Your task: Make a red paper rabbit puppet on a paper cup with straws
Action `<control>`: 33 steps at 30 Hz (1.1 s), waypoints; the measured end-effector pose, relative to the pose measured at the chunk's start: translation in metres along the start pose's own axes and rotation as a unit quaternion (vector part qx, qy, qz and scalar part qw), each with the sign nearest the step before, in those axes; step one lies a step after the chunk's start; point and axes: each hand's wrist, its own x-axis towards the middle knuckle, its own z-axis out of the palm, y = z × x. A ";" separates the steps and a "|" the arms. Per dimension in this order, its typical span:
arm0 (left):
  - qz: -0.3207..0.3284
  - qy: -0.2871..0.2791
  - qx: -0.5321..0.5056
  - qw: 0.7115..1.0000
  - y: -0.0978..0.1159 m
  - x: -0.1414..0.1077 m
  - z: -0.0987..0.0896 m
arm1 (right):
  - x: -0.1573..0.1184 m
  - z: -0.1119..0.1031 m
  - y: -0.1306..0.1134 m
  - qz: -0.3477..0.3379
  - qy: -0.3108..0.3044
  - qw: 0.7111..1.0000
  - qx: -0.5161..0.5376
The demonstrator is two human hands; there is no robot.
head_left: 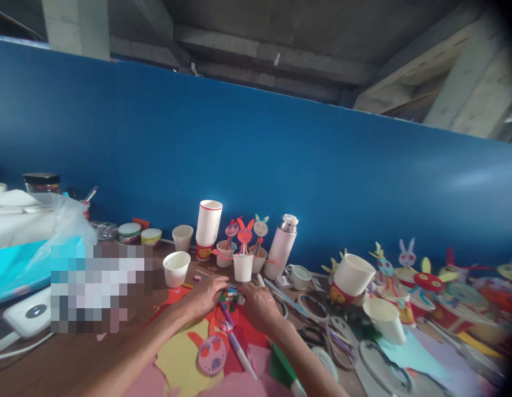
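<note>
Close together over the paper pile, my left hand [208, 296] and my right hand [259, 304] curl their fingers inward around a small colourful item between them. What they grip is mostly hidden. Just below lies a purple pen [226, 310], beside a white marker [240, 350]. A round pink paper face with red ears [213, 354] rests on yellow paper [173, 358] nearer to me. Right behind my fingers stands a white paper cup [243, 268] with an orange rabbit cut-out [245, 231] above it. Two similar decorated cups flank it.
A stack of paper cups [209, 223], a pink thermos [282, 248] and a loose white cup [176, 268] stand toward the blue partition [256, 160]. Scissors and tape rolls [313, 307] crowd the right, with several decorated cups beyond. A white power bank-like device [30, 312] lies left.
</note>
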 end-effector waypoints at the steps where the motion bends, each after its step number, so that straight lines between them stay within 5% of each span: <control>1: 0.001 0.013 0.002 1.000 0.000 -0.001 0.000 | -0.001 0.000 0.001 -0.002 -0.002 1.000 -0.001; 18: -0.019 0.060 0.010 0.998 0.012 -0.028 -0.007 | -0.001 -0.003 0.008 -0.018 -0.014 1.000 -0.020; 33: 0.031 0.090 0.010 0.995 0.018 -0.037 0.003 | -0.034 -0.020 0.017 -0.020 0.062 0.996 0.058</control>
